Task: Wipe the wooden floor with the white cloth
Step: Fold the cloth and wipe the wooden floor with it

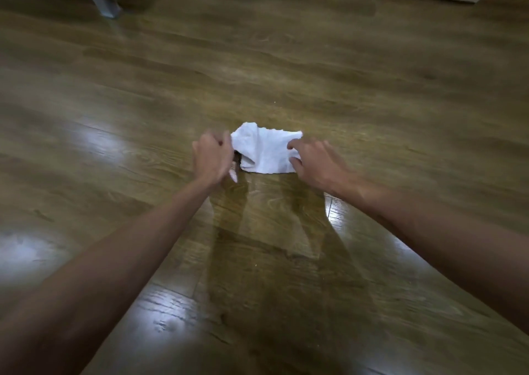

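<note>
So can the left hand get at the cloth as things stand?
Probably yes: the left hand is already at the cloth's left edge, fingers curled there, nothing in between. Blur hides whether it actually grips. The right hand rests on the other end.

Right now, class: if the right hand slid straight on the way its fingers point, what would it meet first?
The right hand already touches the white cloth; beyond its fingertips more cloth comes first, then probably the left hand, though blur leaves depth unclear.
</note>
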